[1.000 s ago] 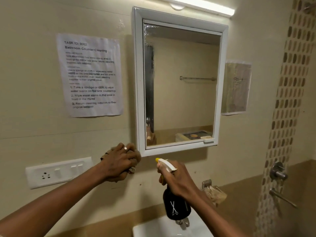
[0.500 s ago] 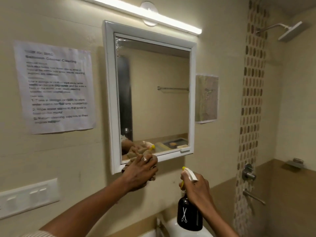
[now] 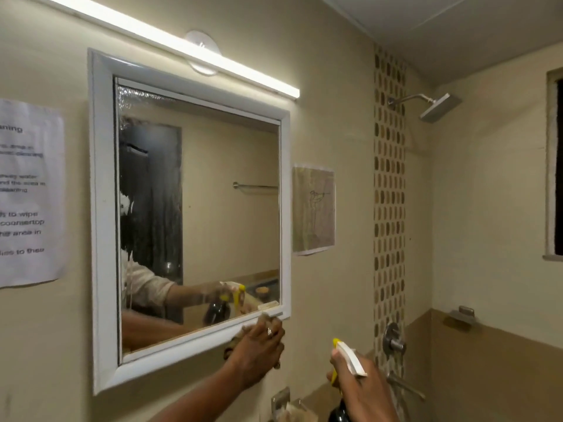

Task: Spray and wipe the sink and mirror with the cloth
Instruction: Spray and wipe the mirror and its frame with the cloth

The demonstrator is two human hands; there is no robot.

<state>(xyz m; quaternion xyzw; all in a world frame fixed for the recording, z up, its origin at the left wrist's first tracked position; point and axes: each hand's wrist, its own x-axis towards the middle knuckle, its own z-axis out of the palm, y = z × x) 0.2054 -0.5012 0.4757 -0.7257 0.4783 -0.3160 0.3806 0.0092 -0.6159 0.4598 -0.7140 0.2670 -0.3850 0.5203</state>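
Observation:
A white-framed mirror (image 3: 213,208) hangs on the beige wall, its glass streaked and foggy along the top and left side. My left hand (image 3: 259,348) presses against the frame's lower right corner, closed around a dark cloth (image 3: 229,348) that only peeks out by the wrist. My right hand (image 3: 359,388) grips a black spray bottle (image 3: 336,414) with a white and yellow trigger head (image 3: 347,356), held below and to the right of the mirror. The sink is out of view.
A lit tube light (image 3: 170,45) runs above the mirror. A printed instruction sheet (image 3: 27,193) is taped at left, a small paper (image 3: 313,208) at right. A shower head (image 3: 438,106), shower valve (image 3: 393,341) and metal soap dish (image 3: 288,403) lie to the right and below.
The view swung up and to the right, dropping the sink from sight. My left hand slid along the mirror's bottom frame from the left corner to the right corner. The right hand kept the bottle.

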